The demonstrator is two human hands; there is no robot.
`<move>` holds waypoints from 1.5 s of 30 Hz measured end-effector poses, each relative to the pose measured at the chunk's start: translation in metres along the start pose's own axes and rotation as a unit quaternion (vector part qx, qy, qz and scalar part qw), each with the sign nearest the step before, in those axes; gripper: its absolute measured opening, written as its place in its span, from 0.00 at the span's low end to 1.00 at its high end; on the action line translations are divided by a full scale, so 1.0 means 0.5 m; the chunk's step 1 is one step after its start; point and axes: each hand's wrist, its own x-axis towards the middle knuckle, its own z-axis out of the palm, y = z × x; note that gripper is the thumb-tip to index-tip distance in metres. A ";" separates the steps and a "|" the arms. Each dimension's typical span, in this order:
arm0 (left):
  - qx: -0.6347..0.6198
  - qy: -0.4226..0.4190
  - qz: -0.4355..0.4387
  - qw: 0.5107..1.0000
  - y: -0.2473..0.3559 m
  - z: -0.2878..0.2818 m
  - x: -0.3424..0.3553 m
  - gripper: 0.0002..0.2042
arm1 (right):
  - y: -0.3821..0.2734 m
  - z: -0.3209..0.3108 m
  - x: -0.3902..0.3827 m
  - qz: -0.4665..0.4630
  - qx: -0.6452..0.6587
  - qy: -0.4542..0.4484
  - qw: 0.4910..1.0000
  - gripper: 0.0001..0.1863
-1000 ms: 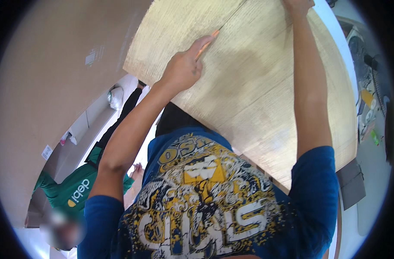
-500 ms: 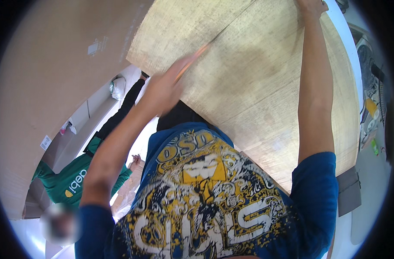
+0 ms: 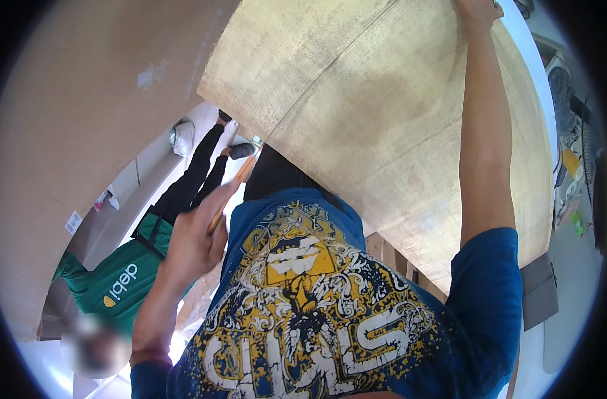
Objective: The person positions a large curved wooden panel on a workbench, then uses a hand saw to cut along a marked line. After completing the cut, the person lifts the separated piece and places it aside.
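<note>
My left hand (image 3: 193, 243) is closed around a slim tool with an orange-brown handle (image 3: 233, 189). Its far end is blurred, so its exact kind is unclear. The hand is beside my body, left of the large pale wooden board (image 3: 383, 113), and the tool's tip is close to the board's near edge. A dark straight line runs slantwise over the board, and a brownish stain spreads beside it. Over the board stretches my right arm. My right hand (image 3: 477, 9) is at the far right edge, with fingers curled and partly cut off by the frame; what they hold is hidden.
A large brown cardboard sheet (image 3: 84, 100) rises along the left. Beyond it another person in a green top (image 3: 127, 282) is at lower left. A white surface (image 3: 526, 46) borders the board's right side. Tools and clutter, including a yellow item (image 3: 572, 163), lie at far right.
My left hand has pulled the tool back toward my body, off the board, leaving the dark line on the board in fuller view. My right hand has stayed in place.
</note>
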 end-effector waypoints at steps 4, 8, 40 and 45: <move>-0.013 0.032 0.052 0.998 -0.113 0.193 0.328 0.33 | -0.026 -0.007 0.009 -0.018 0.017 -0.038 0.999 0.22; -0.055 0.029 0.077 0.995 -0.060 0.202 0.444 0.33 | -0.031 -0.015 0.008 -0.022 0.006 -0.024 0.999 0.21; -0.066 0.064 0.101 0.991 0.003 0.185 0.472 0.20 | -0.061 -0.010 -0.008 -0.006 0.102 -0.008 0.995 0.31; -0.068 0.095 0.122 0.986 -0.007 0.198 0.448 0.21 | -0.111 -0.050 0.009 0.004 0.017 -0.034 0.999 0.27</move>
